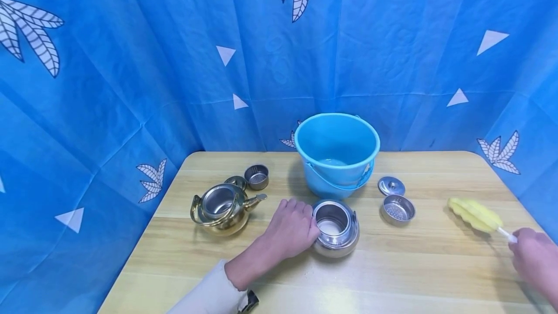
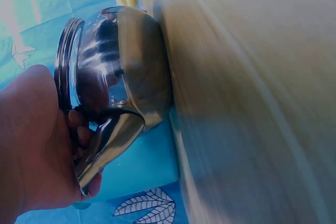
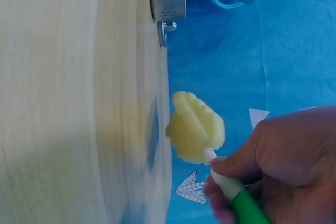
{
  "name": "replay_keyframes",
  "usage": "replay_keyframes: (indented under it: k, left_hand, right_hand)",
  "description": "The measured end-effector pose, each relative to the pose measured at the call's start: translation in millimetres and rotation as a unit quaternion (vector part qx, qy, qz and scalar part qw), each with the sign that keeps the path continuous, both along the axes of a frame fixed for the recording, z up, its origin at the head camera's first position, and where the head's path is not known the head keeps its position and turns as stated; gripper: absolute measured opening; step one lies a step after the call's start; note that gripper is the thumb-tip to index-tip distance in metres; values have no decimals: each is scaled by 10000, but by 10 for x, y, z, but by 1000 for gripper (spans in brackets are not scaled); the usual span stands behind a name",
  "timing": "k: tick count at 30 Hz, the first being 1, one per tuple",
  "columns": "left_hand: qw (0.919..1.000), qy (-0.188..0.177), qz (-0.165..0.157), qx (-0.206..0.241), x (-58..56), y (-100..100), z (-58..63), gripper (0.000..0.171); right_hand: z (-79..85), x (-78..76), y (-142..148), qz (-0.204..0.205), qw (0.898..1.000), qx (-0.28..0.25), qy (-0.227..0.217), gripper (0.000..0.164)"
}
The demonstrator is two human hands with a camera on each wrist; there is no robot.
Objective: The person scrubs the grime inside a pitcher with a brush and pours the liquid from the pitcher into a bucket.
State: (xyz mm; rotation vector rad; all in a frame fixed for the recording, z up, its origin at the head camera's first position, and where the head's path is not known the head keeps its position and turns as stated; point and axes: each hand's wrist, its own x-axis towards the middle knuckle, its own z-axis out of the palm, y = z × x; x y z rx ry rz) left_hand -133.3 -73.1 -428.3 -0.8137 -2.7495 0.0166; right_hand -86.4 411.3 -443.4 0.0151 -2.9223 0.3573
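Note:
A lidless silver teapot (image 1: 335, 229) stands on the table in front of the bucket. My left hand (image 1: 293, 227) grips it from the left side; in the left wrist view, fingers curl behind the spout (image 2: 113, 140), close to the rim. At the right edge of the table, my right hand (image 1: 534, 256) holds a sponge brush (image 1: 476, 214) by its handle. The right wrist view shows the brush's yellow sponge head (image 3: 195, 129) above the table and a white handle with a green end (image 3: 247, 207), thumb and fingers wrapped around it.
A light blue bucket (image 1: 318, 178) stands behind the teapot. To its right lie a silver lid (image 1: 391, 185) and a perforated strainer cup (image 1: 398, 210). On the left are a gold teapot (image 1: 224, 224), its lid (image 1: 236, 180) and another strainer (image 1: 256, 177). Blue curtains (image 1: 279, 71) surround the table.

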Motion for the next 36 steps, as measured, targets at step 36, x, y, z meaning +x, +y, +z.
replay_keyframes:
  k: [36]
  left_hand:
    - [10000,49,10,17,-12,3,-5,28]
  right_hand:
    - [408,-9,-664,581,9797,341,1890,17]
